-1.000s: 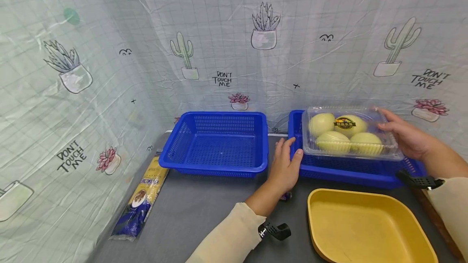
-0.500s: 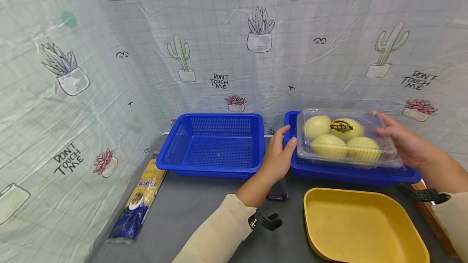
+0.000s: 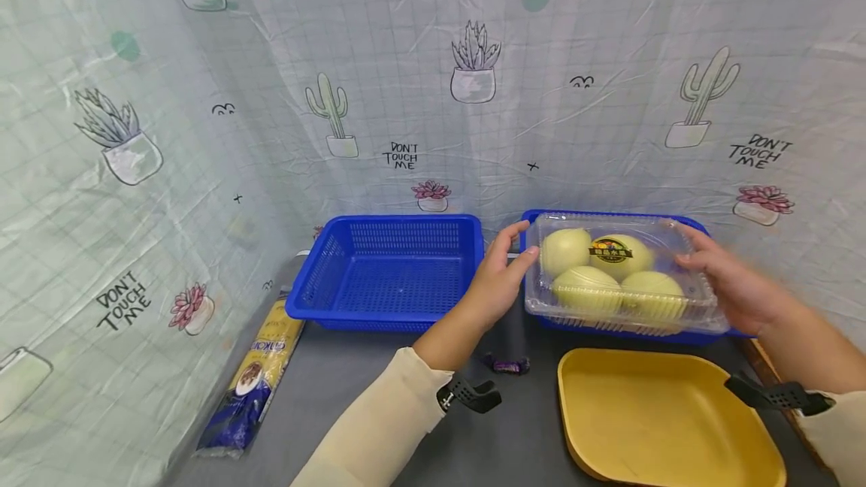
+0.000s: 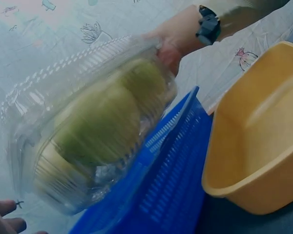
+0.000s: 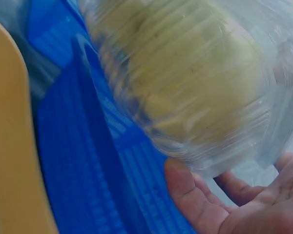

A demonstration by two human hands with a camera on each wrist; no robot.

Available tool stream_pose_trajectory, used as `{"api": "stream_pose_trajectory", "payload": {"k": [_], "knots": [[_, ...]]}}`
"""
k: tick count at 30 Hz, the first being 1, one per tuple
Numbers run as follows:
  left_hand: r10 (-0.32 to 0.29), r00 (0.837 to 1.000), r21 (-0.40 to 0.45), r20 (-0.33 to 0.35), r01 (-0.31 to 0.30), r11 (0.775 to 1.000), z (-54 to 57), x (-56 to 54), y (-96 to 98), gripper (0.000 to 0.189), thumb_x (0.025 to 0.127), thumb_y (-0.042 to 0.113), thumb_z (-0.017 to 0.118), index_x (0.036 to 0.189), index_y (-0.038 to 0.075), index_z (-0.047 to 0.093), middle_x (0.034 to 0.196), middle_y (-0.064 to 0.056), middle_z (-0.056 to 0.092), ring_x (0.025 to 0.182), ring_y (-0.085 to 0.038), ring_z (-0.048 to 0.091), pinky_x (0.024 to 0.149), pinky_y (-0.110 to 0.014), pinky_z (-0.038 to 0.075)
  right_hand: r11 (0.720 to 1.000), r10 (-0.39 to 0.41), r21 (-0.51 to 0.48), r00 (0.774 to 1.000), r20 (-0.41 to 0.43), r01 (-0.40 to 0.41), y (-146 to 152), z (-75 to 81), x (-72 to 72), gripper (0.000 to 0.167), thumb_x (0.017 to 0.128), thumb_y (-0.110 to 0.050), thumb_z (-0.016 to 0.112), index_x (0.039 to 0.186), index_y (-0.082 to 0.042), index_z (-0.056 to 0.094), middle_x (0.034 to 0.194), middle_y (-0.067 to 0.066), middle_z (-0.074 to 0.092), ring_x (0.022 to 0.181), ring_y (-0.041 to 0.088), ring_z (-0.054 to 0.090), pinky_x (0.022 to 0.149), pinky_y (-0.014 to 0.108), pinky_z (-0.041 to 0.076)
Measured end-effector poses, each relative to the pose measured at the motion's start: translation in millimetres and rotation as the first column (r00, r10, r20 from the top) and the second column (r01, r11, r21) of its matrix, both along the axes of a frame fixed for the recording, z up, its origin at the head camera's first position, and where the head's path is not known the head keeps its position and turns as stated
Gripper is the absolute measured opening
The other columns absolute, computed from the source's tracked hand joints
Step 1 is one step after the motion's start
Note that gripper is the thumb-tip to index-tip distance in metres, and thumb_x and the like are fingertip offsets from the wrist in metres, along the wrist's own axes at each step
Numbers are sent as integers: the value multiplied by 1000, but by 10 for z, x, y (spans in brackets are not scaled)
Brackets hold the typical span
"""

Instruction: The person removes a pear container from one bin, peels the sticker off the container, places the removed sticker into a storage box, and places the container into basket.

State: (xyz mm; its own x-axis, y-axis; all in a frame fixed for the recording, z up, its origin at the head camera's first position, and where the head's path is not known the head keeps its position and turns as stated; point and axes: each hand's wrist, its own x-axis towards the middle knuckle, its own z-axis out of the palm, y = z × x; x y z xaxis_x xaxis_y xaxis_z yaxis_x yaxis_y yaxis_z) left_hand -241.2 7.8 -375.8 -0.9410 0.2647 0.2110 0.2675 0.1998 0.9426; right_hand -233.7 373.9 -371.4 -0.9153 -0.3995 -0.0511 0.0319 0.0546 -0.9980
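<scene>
Right hand (image 3: 737,284): here's the working grip, thumb and fingers pinching the right end of a rectangular clear plastic box (image 3: 646,231) with ribbed walls.
Left hand (image 3: 497,276): wide grip over here, thumb and forefinger spread apart, holding nothing, just beside the box's left end; in the left wrist view the visible fingertips stop short of the plastic.
Clear box: up above the right-hand blue plastic mesh basket (image 4: 171,165) it goes, covering most of that basket from the head view; whether its base touches the basket, I can't tell.
Round fruits (image 3: 587,288): four of them, pale yellow-green, packed inside under a dark sticker (image 3: 611,251) with gold edging.
Since a second ago: the box has slid left and nearer the basket's front rim, right hand travelling with it! The left hand has come off the basket's near-left side, up level with the box, closing most of the gap.
Purple-wrapped sweet (image 3: 509,365): mostly hidden by the left arm a second ago, now in plain sight on the dark grey surface (image 3: 338,397).
Yellow rounded plastic tray (image 3: 663,412): sitting in front of the right-hand basket, same spot as before.
Left-hand blue mesh basket (image 3: 406,284): unmoved, a long yellow-and-blue packet (image 3: 257,374) lying near its left side.
</scene>
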Motion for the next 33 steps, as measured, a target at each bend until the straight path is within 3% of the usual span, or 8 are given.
{"api": "stream_pose_trajectory", "payload": {"k": [1, 3, 6, 10, 13, 18, 26, 33], "knots": [[-11, 1000, 7, 4, 11, 1000, 14, 6, -17, 54, 110, 42, 54, 161, 30, 44, 169, -1, 37, 156, -27, 32, 121, -60, 33, 1000, 8, -26, 1000, -1, -8, -26, -2, 33, 50, 114, -26, 34, 160, -45, 31, 139, -14, 54, 112, 15, 67, 87, 42, 62], [-25, 1000, 20, -2, 25, 999, 42, 16, -47, 54, 110, 39, 56, 161, 28, 44, 170, -3, 36, 157, -27, 31, 122, -61, 32, 997, 14, -80, 999, 32, -12, -87, -9, 100, 51, 114, -25, 35, 161, -44, 29, 137, -11, 59, 109, 20, 71, 86, 46, 63], [-33, 999, 34, -10, 33, 999, 90, 32, -94, 54, 109, 35, 58, 161, 27, 45, 170, -3, 37, 158, -27, 30, 123, -60, 29, 998, -36, -53, 998, 42, 38, -159, -29, 190, 53, 114, -27, 38, 162, -46, 26, 141, -12, 52, 110, 18, 70, 87, 41, 63], [-47, 999, 35, -1, 47, 998, 132, 77, -155, 55, 109, 34, 59, 161, 28, 45, 169, 0, 37, 157, -27, 30, 123, -61, 29, 996, -86, 32, 995, 47, 84, -231, -65, 296, 58, 114, -32, 38, 166, -49, 17, 161, -6, 26, 120, 10, 58, 96, 40, 57], [-55, 998, 37, -7, 56, 998, 149, 100, -212, 55, 109, 34, 59, 162, 26, 45, 168, 1, 38, 157, -27, 30, 122, -63, 30, 991, -105, 81, 994, 32, 102, -293, -80, 353, 58, 115, -34, 38, 166, -52, 17, 167, -3, 8, 122, 6, 48, 98, 38, 52], [-85, 996, 27, -20, 85, 996, 174, 130, -357, 55, 109, 31, 60, 162, 26, 45, 169, -2, 36, 157, -28, 29, 122, -63, 29, 997, -78, -19, 996, 34, 79, -431, -89, 446, 53, 115, -27, 36, 162, -49, 24, 155, -5, 26, 115, 11, 62, 89, 35, 60], [-112, 994, 17, 9, 112, 994, 201, 245, -588, 55, 109, 27, 60, 162, 27, 45, 171, -1, 32, 158, -28, 26, 121, -61, 32, 989, -54, -138, 999, 5, 54, -658, -155, 603, 55, 114, -14, 38, 159, -43, 26, 138, -13, 57, 108, 15, 69, 84, 38, 62], [-129, 992, 27, -17, 129, 991, 179, 361, -760, 56, 108, 20, 59, 162, 19, 45, 171, -5, 32, 158, -34, 28, 120, -58, 36, 995, -46, -90, 999, 10, 47, -868, -169, 723, 61, 114, -16, 42, 165, -39, 17, 145, -9, 45, 116, 14, 64, 87, 37, 61]]}}
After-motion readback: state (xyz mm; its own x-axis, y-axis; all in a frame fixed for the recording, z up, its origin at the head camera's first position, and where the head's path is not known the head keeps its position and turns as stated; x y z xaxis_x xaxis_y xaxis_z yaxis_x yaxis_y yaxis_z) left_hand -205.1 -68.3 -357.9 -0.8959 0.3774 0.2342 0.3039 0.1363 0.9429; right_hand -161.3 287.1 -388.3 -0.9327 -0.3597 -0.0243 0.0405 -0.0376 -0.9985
